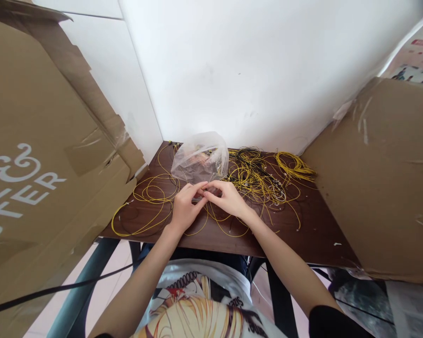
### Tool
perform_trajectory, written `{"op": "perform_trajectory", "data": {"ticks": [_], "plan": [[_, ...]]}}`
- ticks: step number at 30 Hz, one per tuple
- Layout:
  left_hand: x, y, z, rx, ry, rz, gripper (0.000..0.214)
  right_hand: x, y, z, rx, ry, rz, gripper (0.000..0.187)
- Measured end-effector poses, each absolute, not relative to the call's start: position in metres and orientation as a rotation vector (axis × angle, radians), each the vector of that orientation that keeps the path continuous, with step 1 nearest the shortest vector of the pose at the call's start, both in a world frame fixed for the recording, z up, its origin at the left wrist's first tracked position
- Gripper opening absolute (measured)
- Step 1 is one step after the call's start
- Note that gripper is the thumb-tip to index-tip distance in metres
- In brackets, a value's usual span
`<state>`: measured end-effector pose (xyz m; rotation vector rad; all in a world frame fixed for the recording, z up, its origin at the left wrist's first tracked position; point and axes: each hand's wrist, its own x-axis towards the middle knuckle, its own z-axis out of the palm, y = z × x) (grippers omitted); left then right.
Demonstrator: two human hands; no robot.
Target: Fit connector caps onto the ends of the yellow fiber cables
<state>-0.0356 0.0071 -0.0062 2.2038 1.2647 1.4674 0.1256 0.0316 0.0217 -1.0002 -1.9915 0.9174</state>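
My left hand [186, 203] and my right hand [228, 196] meet at the fingertips above the near middle of the table. Both are closed in a pinch around a small dark piece, which appears to be at the end of a thin yellow wire [197, 232]. The fingers mostly hide it, so its exact form cannot be made out. Loops of the wire hang and lie below and to the left of my hands. Just beyond them stands a clear plastic bag [193, 164] with orange and dark small items inside.
A tangled heap of yellow and black wires [254, 176] lies right of the bag, with a coiled yellow bundle [292, 165] behind it. Cardboard sheets, left [56, 141] and right [377, 178], flank the brown table [303, 239]. A white wall [239, 70] closes the back.
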Motion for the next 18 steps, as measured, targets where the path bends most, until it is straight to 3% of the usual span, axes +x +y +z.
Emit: {"op": "perform_trajectory", "data": {"ticks": [8, 18], "plan": [[-0.0363, 0.0077, -0.0053, 2.212, 1.271, 1.477, 0.024, 0.1288, 0.0327, 0.0236, -0.997, -1.926, 0.964, 0.023], [-0.0358, 0.0071, -0.0002, 2.094, 1.253, 1.5, 0.015, 0.129, 0.0389, 0.0148, -0.912, -1.649, 1.447, 0.029]]}}
